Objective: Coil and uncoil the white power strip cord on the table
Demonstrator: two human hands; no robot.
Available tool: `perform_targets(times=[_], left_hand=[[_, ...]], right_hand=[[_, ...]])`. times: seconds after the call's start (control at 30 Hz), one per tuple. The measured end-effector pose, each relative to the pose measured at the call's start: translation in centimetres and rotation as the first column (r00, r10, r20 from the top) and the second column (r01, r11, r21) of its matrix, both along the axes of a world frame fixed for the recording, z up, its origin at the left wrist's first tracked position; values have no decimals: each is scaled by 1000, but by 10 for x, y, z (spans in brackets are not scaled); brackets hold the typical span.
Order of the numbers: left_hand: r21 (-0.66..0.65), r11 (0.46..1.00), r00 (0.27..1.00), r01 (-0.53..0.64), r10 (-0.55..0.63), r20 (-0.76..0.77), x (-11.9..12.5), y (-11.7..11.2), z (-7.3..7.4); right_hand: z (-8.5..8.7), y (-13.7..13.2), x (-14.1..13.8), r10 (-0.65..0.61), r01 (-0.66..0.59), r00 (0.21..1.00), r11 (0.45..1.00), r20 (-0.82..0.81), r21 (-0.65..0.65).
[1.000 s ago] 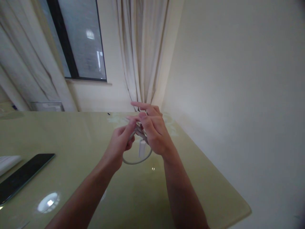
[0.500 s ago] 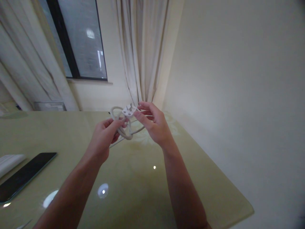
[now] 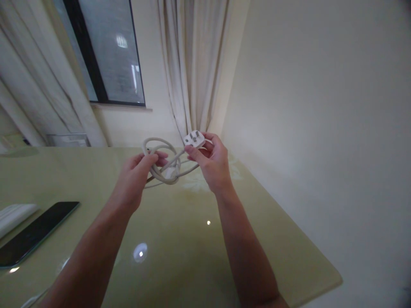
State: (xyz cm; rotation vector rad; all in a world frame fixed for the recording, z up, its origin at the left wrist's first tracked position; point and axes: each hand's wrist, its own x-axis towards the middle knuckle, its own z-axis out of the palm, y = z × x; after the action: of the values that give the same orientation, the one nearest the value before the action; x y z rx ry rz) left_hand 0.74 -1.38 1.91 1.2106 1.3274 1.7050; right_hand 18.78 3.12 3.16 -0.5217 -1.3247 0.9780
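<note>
Between the thumb and fingers of my right hand (image 3: 214, 160) is a white power plug (image 3: 194, 139), its metal prongs facing up toward me. A pale cable (image 3: 173, 182) hangs in loose loops between both hands, above the table. My left hand (image 3: 136, 173) is closed around the left side of the loops, thumb on top. Something whitish sits among the loops behind the cable, partly hidden, and I cannot make out what it is.
The glossy yellow-green table (image 3: 180, 248) meets a bare wall (image 3: 314, 128) on the right. At the left lie a dark phone-like slab (image 3: 38, 233) and a white object (image 3: 16, 216). Curtains (image 3: 202, 64) and a window (image 3: 109, 51) are beyond the far edge.
The plug has moved up and right, away from my left hand, and is now in my right hand's pinch. The cable loops have spread wider, and my left hand has shifted slightly left.
</note>
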Motion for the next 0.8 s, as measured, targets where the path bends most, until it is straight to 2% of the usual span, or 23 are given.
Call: perform_targets(times=[0.13,0.3,0.43,0.57,0.7,0.8], left_hand=[[42,994,989,-100,104,-102,-9,1,2],[59,987,980,-149,156,-128,-12,5,-1],[87,989,990,-121,114,79,-13,12,-3],[142,986,966,-90,51,254,-17,13,1],[152,988,951,-25,-23,309,-24,10,4],[161,987,954,-24,-26,299,-28,10,2]], right_hand=[[5,1,6,-103,114,976,992,-193,50],[11,0,12,-212,276,885,956,-414,99],[13,0,16,-303,420,787,901,-537,107],[15,5,31,-376,559,690,819,-619,126],[16,11,53,-434,641,645,756,-630,136],[20,9,64,-457,674,632,723,-626,152]])
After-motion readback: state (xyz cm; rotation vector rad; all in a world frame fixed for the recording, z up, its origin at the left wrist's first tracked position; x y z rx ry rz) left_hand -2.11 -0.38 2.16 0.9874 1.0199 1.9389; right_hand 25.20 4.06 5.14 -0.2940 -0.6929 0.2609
